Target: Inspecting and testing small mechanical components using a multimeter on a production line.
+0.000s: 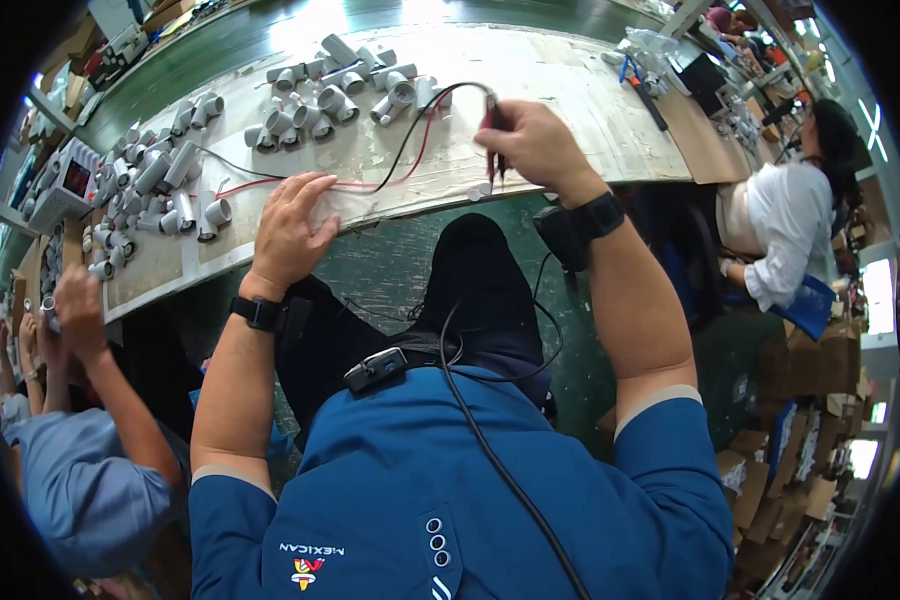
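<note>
My right hand is closed around a pair of test probes, one red and one black, tips pointing down. Just below the tips, at the table's near edge, sits a small pale round piece; whether they touch is too small to tell. From the probes, a black lead and a red lead loop left across the table. My left hand lies at the table edge, fingers stretched out over the leads, gripping nothing visible.
The worn white table carries grey cylindrical fittings and another heap farther left. A white box with a display stands at the left end. Co-workers sit on both sides. A black cable hangs down my front.
</note>
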Motion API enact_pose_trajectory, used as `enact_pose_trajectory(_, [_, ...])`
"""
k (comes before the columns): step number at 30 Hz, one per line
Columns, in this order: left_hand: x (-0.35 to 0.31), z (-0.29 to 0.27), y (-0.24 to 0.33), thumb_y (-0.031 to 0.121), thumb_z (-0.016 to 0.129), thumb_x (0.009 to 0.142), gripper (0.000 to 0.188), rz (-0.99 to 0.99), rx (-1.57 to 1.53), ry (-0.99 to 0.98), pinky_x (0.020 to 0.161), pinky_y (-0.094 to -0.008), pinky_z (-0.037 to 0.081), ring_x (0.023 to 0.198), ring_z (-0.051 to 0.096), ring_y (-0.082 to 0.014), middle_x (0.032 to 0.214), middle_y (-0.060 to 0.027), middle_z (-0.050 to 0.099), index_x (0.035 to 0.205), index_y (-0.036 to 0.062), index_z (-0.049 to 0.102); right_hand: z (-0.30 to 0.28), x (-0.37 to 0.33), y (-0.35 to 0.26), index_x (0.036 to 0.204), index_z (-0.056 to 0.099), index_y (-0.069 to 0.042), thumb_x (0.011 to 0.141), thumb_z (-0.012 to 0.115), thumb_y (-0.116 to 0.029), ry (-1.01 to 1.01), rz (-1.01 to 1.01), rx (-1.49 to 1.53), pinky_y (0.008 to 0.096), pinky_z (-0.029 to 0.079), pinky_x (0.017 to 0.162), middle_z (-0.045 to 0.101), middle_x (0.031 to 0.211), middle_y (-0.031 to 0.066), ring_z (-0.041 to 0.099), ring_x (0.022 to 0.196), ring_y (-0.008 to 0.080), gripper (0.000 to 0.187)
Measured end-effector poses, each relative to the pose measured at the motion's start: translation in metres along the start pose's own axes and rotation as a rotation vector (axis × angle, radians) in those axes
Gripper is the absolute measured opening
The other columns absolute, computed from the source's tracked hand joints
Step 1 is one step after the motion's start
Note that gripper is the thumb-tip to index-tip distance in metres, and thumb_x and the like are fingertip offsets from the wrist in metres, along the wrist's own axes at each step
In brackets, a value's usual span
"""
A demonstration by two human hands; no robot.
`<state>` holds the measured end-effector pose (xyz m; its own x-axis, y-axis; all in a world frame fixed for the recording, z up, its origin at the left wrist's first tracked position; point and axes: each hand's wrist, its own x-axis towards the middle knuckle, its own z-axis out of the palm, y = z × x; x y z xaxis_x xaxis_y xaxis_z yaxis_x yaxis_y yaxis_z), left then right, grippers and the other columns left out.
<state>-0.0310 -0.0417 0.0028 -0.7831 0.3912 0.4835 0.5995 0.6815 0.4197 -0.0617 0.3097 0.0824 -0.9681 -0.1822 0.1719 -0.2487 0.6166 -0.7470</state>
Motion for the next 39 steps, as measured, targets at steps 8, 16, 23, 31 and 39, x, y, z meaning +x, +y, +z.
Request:
enact_pose_trajectory(8, [-0.002,0.008,0.001,0.015,0.072,0.085,0.042,-0.016,0.057,0.107,0.110,-0.0447,0.044,0.127,0.057,-0.0380,0.131,-0.0174,0.064,0.126,0.0064,0.065,0.020,-0.016,0.036,0.088,0.067,0.001,0.095,0.070,-0.013,0.282,-0.056,0.070,0.0267,0.053,0.061,0.070,0.073,0.0066,0.067,0.064,0.0121,0.015])
enact_pose_trajectory(16, [-0.022,-0.003,-0.013,0.009,0.071,0.083,0.028,-0.099,-0.027,0.221,0.104,-0.0449,0.048,0.118,0.060,-0.0381,0.125,-0.0182,0.065,0.110,0.0034,0.069,0.012,0.000,0.030,0.088,0.073,0.000,0.095,0.073,-0.018,0.171,0.034,0.018,0.0267,0.051,0.058,0.072,0.072,0.0055,0.064,0.061,0.0093,0.019])
enact_pose_trajectory(23, [0.036,-0.019,-0.036,0.008,0.072,0.083,0.025,-0.120,0.020,0.359,0.099,-0.0410,0.050,0.112,0.064,-0.0355,0.116,-0.0182,0.068,0.108,0.0030,0.069,0.018,-0.002,0.043,0.088,0.073,0.000,0.095,0.075,-0.020,0.202,-0.040,0.013,0.0257,0.049,0.056,0.072,0.071,0.0045,0.062,0.059,0.0085,0.021])
enact_pose_trajectory(31, [0.143,0.007,0.000,0.016,0.070,0.087,0.026,-0.002,-0.042,0.086,0.097,-0.0424,0.051,0.112,0.064,-0.0360,0.115,-0.0163,0.070,0.111,0.0052,0.072,0.023,0.007,0.049,0.088,0.073,0.000,0.095,0.076,-0.020,0.193,0.105,0.182,0.0257,0.049,0.056,0.072,0.071,0.0044,0.062,0.059,0.0089,0.022])
enact_pose_trajectory(39, [0.167,0.036,0.013,0.017,0.071,0.089,0.029,-0.100,-0.125,0.053,0.096,-0.0403,0.053,0.110,0.068,-0.0321,0.116,-0.0149,0.072,0.116,0.0051,0.072,0.027,0.003,0.057,0.089,0.072,0.000,0.095,0.076,-0.019,0.178,0.024,0.176,0.0254,0.049,0.056,0.072,0.074,0.0042,0.062,0.061,0.0086,0.020])
